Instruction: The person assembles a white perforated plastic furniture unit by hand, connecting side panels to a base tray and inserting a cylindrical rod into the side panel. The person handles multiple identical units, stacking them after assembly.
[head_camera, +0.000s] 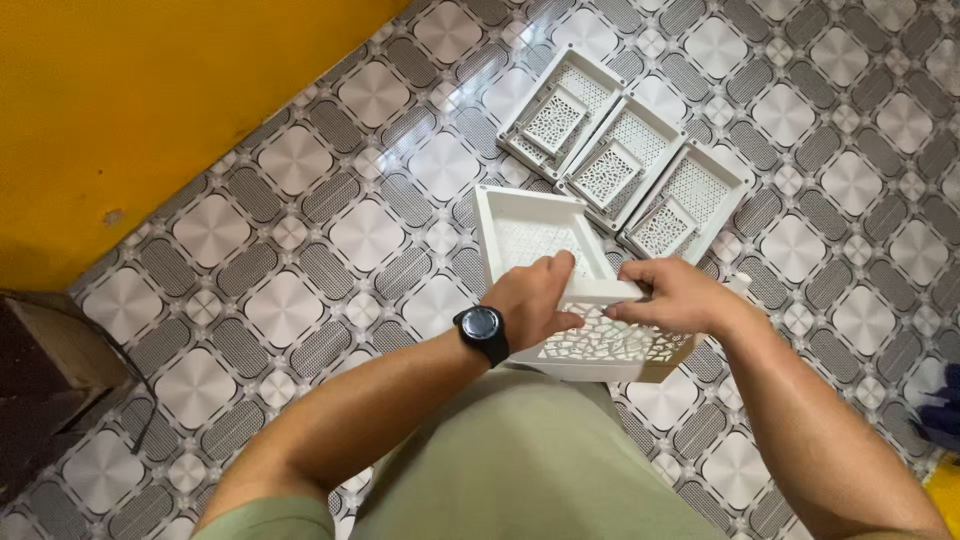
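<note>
Grip: both hands pinch one white plastic basket (560, 290). Left hand (535, 300) clamps the near rim, fingers curled over the top edge, thumb below against the latticed front wall. Right hand (680, 297) closes on the same rim from the other side, fingertips pressed down on the edge, thumb hidden.
Wrist: black round watch (481, 330) on the left forearm, face up.
Basket position: held just above the lap, in front of the olive-green clothing (520, 460), tipped so the open top faces away from the body and the perforated floor shows. Far corners hang free over the tiled floor (300, 300); cannot tell whether the lower edge rests on the knees.
Basket build: rectangular, shallow, cut-out mosaic pattern on the near side wall, fine mesh on the bottom.
Beyond basket: three more white trays (625, 150) lie side by side on the tiles, touching edge to edge in a diagonal row, each with a smaller latticed panel lying inside it.
Far left: yellow wall (150, 100) meets the floor; dark brown box (50, 370) near the left edge.
Far right: dark blue item (940, 410), partly cut off, kind unclear.
Risk 1: all hold is on one rim, so the far end could swing down and strike the nearest tray.
Risk 2: thin lattice wall under the left thumb may flex or crack if squeezed hard.
Risk 3: glossy tiles; a dropped basket would likely slide into the row.
</note>
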